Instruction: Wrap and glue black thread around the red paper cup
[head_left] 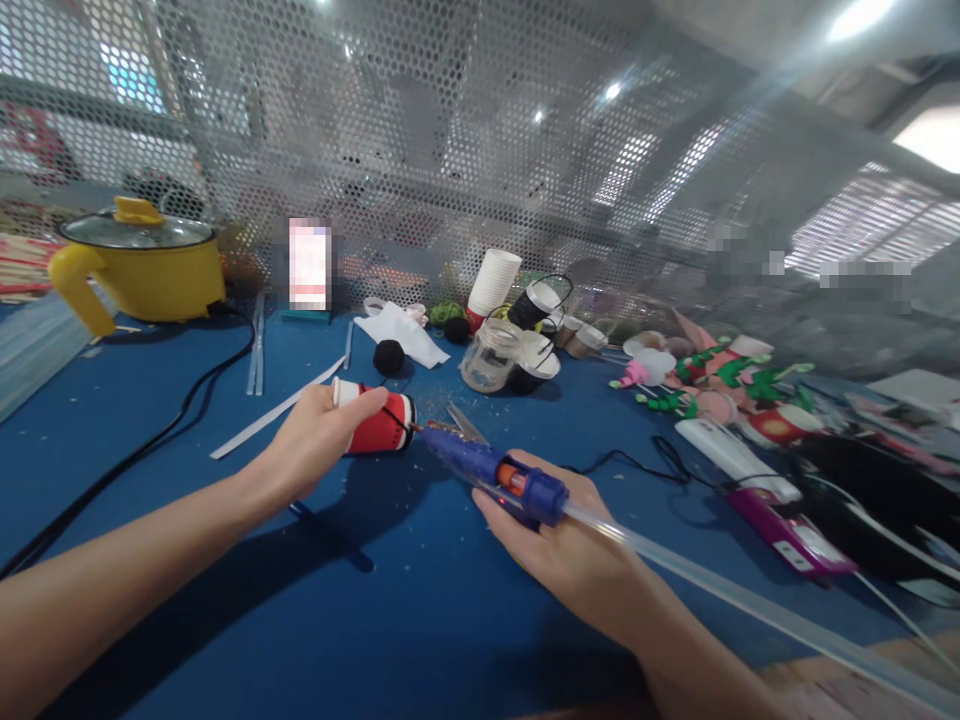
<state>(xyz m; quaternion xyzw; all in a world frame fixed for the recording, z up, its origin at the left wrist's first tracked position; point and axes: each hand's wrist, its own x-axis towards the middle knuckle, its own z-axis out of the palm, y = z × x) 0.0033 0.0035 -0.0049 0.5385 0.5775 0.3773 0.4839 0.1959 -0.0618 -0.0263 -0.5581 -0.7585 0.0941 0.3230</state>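
My left hand (319, 430) is wrapped round a red paper cup (379, 425) with a white end, lying on its side just above the blue table. A black cord runs over the cup near its dark-edged end. My right hand (559, 545) grips a blue hot glue gun (480, 460) with a long clear glue stick (697, 570) sticking out of its back. The nozzle points left and meets or nearly meets the cup's dark edge; I cannot tell which. Scissors (465, 422) lie behind the gun. A ball of black yarn (389, 357) sits behind the cup.
A yellow electric pot (150, 275) stands back left, its black cable (191, 400) trailing forward. A phone (310, 265) leans at the back. A clear jar (489, 358) and stacked white cups (493, 285) stand mid-back. Craft flowers (720, 375) and a purple power strip (787, 535) lie right.
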